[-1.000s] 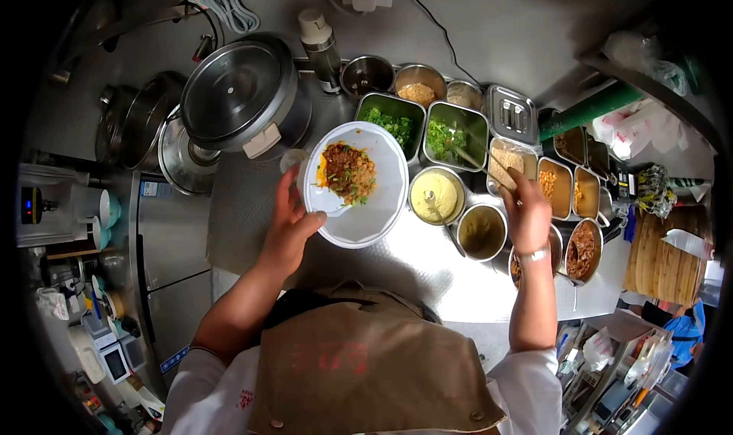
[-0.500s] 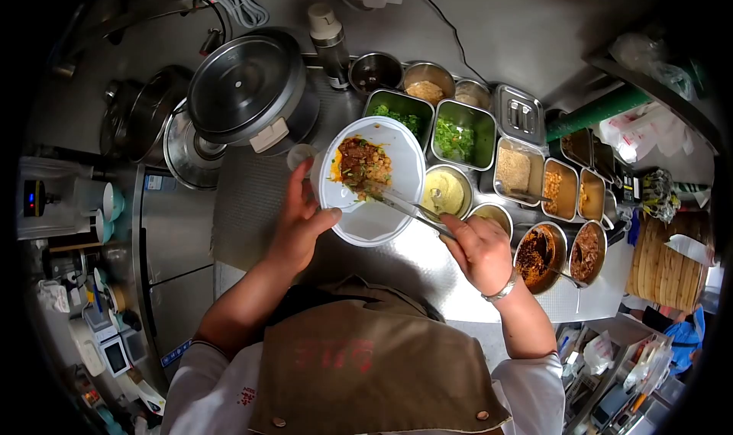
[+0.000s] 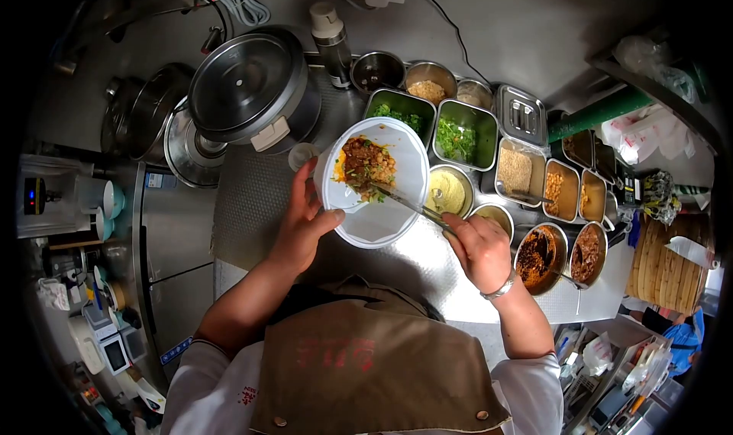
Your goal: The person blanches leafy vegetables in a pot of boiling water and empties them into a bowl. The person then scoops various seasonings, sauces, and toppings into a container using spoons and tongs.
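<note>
My left hand [image 3: 303, 225] grips a white plastic bowl [image 3: 374, 229] by its left rim, thumb on the near edge and fingers behind it. The bowl is tilted so its inside faces me. A seasoned food mix [image 3: 363, 164] of reddish-brown sauce, yellowish bits and green pieces lies in its upper left part. In my right hand [image 3: 481, 248] is a pair of metal tongs [image 3: 414, 204], reaching over the bowl's right rim. Their tips are in the food and partly hidden by it. Beside the bowl stands a tin of pale yellow paste [image 3: 449, 191].
Behind and right are tins of chopped greens [image 3: 456, 139], pale granules [image 3: 515, 168], nuts [image 3: 560, 185] and chilli sauce [image 3: 537, 259]. A large lidded pot [image 3: 243, 88] and a flask [image 3: 330, 46] stand at the back left. A small clear cup [image 3: 302, 156] sits left of the bowl.
The bowl has shifted very slightly right. The tongs' two arms now look closer together, and the food has been turned and spread a little. Both hands keep their hold.
</note>
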Motion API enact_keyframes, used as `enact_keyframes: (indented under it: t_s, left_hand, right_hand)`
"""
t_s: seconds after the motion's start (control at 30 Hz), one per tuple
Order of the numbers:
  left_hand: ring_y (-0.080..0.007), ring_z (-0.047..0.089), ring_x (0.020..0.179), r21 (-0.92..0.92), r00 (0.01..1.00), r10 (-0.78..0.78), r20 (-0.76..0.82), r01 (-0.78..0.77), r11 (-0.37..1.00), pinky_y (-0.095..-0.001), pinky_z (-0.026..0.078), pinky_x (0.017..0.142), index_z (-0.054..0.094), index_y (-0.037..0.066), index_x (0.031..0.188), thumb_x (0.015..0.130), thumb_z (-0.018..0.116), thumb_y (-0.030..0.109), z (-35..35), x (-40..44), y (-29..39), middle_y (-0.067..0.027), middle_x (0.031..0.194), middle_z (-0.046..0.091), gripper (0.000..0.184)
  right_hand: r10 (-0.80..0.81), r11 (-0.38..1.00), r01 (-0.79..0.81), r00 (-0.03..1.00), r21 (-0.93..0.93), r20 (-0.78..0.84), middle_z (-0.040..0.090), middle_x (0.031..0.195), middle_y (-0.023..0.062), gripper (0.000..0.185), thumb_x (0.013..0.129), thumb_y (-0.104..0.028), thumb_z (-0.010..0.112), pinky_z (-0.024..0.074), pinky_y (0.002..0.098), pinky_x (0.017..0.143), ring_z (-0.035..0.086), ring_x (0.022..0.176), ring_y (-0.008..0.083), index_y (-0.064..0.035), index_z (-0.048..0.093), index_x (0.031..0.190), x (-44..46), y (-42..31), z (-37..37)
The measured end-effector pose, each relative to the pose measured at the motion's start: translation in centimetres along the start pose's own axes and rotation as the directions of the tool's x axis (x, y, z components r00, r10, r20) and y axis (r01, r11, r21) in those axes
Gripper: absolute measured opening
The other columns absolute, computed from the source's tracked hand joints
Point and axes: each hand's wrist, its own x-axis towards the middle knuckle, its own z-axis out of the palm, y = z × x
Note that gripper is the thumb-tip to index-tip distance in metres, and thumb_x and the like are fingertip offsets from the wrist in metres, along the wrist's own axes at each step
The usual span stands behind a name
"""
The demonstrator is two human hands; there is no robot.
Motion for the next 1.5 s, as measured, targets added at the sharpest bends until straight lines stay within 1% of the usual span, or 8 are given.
enact_keyframes:
  t_s: [0.2,0.4,0.47,0.53,0.6,0.73,0.97,1.5]
  left_hand:
    - [-0.0267,0.03,0.128,-0.004,0.999,0.028,-0.026,-0.028,1.0,-0.0429,0.027,0.106,0.011,0.012,0.145,0.07,0.065,0.011,-0.4,0.5,-0.1,-0.0131,0.139,0.028,0.092]
    - [-0.0266,0.031,0.129,-0.006,0.998,0.035,-0.049,-0.035,0.999,-0.0431,0.028,0.105,0.01,0.012,0.145,0.07,0.065,0.011,-0.8,0.6,0.0,-0.0137,0.138,0.029,0.092]
    - [-0.0267,0.031,0.128,-0.006,0.998,0.02,-0.06,-0.02,1.0,-0.0433,0.028,0.105,0.01,0.011,0.145,0.07,0.065,0.011,-0.5,0.5,0.3,-0.0139,0.138,0.03,0.092]
    - [-0.0266,0.032,0.128,0.002,0.997,0.065,-0.033,-0.064,0.998,-0.0431,0.029,0.105,0.011,0.01,0.145,0.07,0.065,0.01,-0.7,1.0,0.2,-0.014,0.137,0.031,0.092]
    - [-0.0265,0.033,0.127,0.027,0.997,0.063,-0.042,-0.061,0.998,-0.0429,0.029,0.104,0.012,0.01,0.145,0.07,0.065,0.009,-1.0,0.2,-0.1,-0.0141,0.137,0.031,0.092]
    - [-0.0259,0.035,0.124,0.069,0.999,0.041,-0.018,-0.04,0.997,-0.0417,0.03,0.103,0.014,0.009,0.144,0.069,0.066,0.008,-0.4,0.7,0.4,-0.0141,0.137,0.033,0.092]
    - [-0.0245,0.038,0.12,0.129,0.996,-0.004,0.088,-0.007,0.992,-0.0393,0.03,0.102,0.017,0.008,0.144,0.069,0.067,0.006,0.5,0.4,1.3,-0.0134,0.136,0.033,0.09]
    - [-0.0263,0.036,0.122,0.21,0.99,-0.056,0.131,0.028,0.977,-0.0412,0.031,0.102,0.013,0.008,0.145,0.071,0.068,0.011,1.1,0.3,1.5,-0.0144,0.134,0.033,0.092]
  right_hand:
    - [0.135,0.987,-0.128,0.988,0.096,-0.07,0.054,0.065,0.0077,0.024,0.076,-0.009,0.07,0.0437,0.0343,0.054,0.053,0.057,0.023,-0.0034,0.065,0.099,-0.6,0.9,-3.0]
    - [0.315,0.94,-0.341,0.898,-0.033,-0.308,0.061,0.078,0.0126,0.028,0.078,-0.007,0.068,0.0459,0.0328,0.056,0.057,0.063,0.0251,-0.0027,0.063,0.106,-0.3,5.2,-4.0]
    - [0.372,0.883,-0.381,0.924,-0.274,-0.084,0.06,0.082,0.0153,0.032,0.078,-0.006,0.067,0.0469,0.0369,0.061,0.058,0.065,0.0277,-0.004,0.061,0.109,-0.5,7.7,-2.6]
    - [0.353,0.905,-0.38,0.921,-0.19,-0.161,0.059,0.079,0.0143,0.033,0.077,-0.005,0.067,0.0466,0.0368,0.06,0.057,0.064,0.0277,-0.0044,0.061,0.109,-1.2,6.8,-2.7]
    - [0.305,0.944,-0.325,0.926,-0.06,-0.221,0.055,0.073,0.0109,0.035,0.073,-0.004,0.07,0.0455,0.0362,0.058,0.055,0.062,0.0259,-0.0061,0.064,0.107,-0.6,4.6,-4.2]
    - [-0.056,0.988,0.05,0.998,-0.147,-0.039,0.046,0.065,0.0038,0.031,0.068,-0.01,0.07,0.0411,0.0326,0.055,0.049,0.06,0.0206,-0.0103,0.067,0.1,1.4,1.9,-5.8]
    - [-0.38,0.909,0.397,0.915,-0.128,0.14,0.044,0.065,0.0013,0.033,0.063,-0.008,0.064,0.0408,0.0307,0.055,0.05,0.059,0.0175,-0.0074,0.067,0.095,4.6,0.2,-3.3]
    - [-0.434,0.881,0.466,0.864,-0.079,0.255,0.047,0.068,0.0021,0.03,0.066,-0.01,0.062,0.045,0.03,0.058,0.054,0.06,0.0169,-0.0053,0.066,0.095,5.5,-0.3,-1.7]
